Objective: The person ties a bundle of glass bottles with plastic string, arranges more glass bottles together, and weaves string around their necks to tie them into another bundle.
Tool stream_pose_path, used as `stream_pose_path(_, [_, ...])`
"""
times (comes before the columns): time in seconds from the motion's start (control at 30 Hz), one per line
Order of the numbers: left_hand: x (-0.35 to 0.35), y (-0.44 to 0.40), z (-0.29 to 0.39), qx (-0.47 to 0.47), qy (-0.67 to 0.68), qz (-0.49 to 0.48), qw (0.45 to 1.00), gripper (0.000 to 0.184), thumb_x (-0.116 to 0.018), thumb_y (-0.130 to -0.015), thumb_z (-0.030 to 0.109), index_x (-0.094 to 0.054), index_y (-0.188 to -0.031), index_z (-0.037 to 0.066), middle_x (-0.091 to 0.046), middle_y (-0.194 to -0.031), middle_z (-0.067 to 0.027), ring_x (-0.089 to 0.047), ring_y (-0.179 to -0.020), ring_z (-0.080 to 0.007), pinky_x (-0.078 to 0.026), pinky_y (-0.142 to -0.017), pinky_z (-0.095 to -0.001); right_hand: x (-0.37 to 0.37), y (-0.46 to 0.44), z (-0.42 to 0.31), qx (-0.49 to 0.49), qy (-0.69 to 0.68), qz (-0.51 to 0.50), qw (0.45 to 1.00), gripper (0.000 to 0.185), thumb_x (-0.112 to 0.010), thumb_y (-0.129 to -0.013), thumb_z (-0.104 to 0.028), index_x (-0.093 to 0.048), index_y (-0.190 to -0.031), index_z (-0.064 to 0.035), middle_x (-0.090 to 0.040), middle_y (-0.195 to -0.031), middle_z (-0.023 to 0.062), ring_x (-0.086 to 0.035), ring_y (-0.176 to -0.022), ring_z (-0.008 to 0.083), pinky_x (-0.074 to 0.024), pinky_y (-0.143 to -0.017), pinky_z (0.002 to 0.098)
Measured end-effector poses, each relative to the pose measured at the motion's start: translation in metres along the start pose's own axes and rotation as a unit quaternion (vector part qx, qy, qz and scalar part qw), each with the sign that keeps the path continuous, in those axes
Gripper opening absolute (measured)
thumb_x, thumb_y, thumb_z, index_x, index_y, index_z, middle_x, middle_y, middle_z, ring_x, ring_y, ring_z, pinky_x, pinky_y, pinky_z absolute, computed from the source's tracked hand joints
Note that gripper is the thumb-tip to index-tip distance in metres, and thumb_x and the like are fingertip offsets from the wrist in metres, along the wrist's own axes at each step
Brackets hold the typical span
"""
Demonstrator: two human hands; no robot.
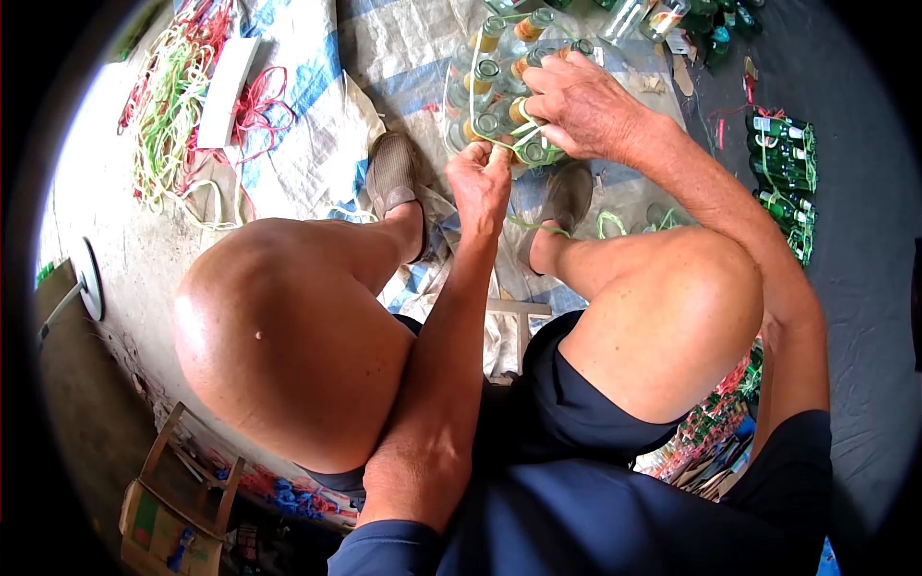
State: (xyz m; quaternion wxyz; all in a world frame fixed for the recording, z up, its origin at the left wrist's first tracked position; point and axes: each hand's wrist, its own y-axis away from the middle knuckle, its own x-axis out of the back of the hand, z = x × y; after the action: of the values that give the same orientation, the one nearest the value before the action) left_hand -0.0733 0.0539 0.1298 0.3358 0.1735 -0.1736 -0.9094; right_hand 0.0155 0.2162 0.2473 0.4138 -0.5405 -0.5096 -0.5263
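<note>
A cluster of clear glass bottles (486,70) stands upright on the sheet between my feet, necks toward me. Pale green plastic string (472,94) runs around and between the necks. My left hand (478,184) is at the near side of the cluster, with thumb and fingers pinched on the string. At the right of the same bottles, my right hand (591,108) has its fingers curled over the string by the near necks. Its fingertips are partly hidden. A loose length of string trails down near my right foot.
A heap of red and green string (173,106) lies at the upper left beside a white strip (227,93). Tied green bottles (786,158) lie at the right, with loose bottles (626,17) at the top. My shoes (394,173) rest on the striped sheet (305,144).
</note>
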Motion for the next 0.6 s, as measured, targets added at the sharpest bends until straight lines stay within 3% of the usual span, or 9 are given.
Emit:
stream_pose_path(0.23, [-0.001, 0.005, 0.002, -0.031, -0.021, -0.011, 0.999, 0.018, -0.066, -0.096, 0.008, -0.071, -0.086, -0.005, -0.067, -0.072, 0.0000, -0.054, -0.063, -0.0055, -0.043, -0.056, -0.0251, 0.000, 0.008, 0.011, -0.111, -0.040, -0.052, 0.992, 0.006, -0.070, -0.077, -0.012, -0.067, -0.078, -0.0069, -0.065, -0.090, 0.0099, -0.066, -0.094, 0.0352, -0.0523, -0.087, 0.0487])
stream_pose_path(0.33, [-0.002, 0.003, -0.002, -0.048, -0.013, -0.012, 0.999, 0.021, -0.070, -0.097, 0.015, -0.072, -0.083, -0.001, -0.057, -0.069, 0.0065, -0.042, -0.060, -0.0026, -0.031, -0.054, -0.0230, 0.006, 0.009, 0.019, -0.159, -0.105, -0.055, 0.980, 0.008, -0.068, -0.080, -0.013, -0.065, -0.081, -0.0051, -0.066, -0.094, 0.0117, -0.067, -0.098, 0.0382, -0.0532, -0.086, 0.0496])
stream_pose_path(0.6, [-0.001, 0.005, 0.000, -0.036, -0.012, -0.011, 0.999, 0.021, -0.068, -0.098, 0.012, -0.072, -0.082, -0.001, -0.057, -0.068, 0.0067, -0.042, -0.060, -0.0027, -0.031, -0.055, -0.0235, -0.008, 0.010, 0.025, -0.135, -0.112, -0.021, 0.984, 0.008, -0.065, -0.088, -0.013, -0.065, -0.089, -0.0048, -0.064, -0.095, 0.0135, -0.066, -0.097, 0.0373, -0.0526, -0.085, 0.0495])
